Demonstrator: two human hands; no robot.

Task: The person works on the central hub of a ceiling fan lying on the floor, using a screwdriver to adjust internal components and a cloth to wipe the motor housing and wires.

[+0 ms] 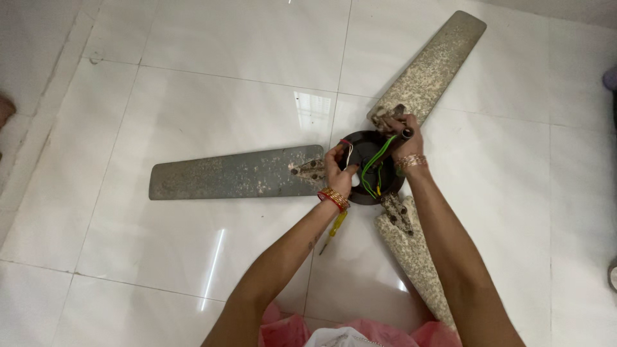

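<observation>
1. A ceiling fan (369,168) lies flat on a white tiled floor (193,77), a little right of the middle of the frame, with its dark round motor housing facing up.
2. Three long blades spread out from the housing: the left blade (231,173) runs level toward the left side of the frame, the upper blade (434,64) points to the upper right, and the lower blade (411,257) slants down toward the lower right.
3. All three blades look grey, worn and heavily speckled with grime or rust spots; the metal brackets that join them to the housing are rusty as well.
4. Loose wires (373,168), mostly green with a bit of yellow, red and white, curl out of the open centre of the housing.
5. The left hand (339,172) rests on the left edge of the housing, just beside the bracket of the left blade, its fingers curled at the rim near a white wire; whether it pinches that wire cannot be told.
6. The right hand (403,136) sits at the upper right edge of the housing, by the bracket of the upper blade, closed around a small dark tool handle (406,133).
7. The housing lies between the two hands, touching both.
8. A yellow-handled screwdriver (334,229) lies on the floor under the left wrist, apart from both hands.
9. Both wrists wear bangles, and pink cloth (289,331) shows at the bottom edge.
</observation>
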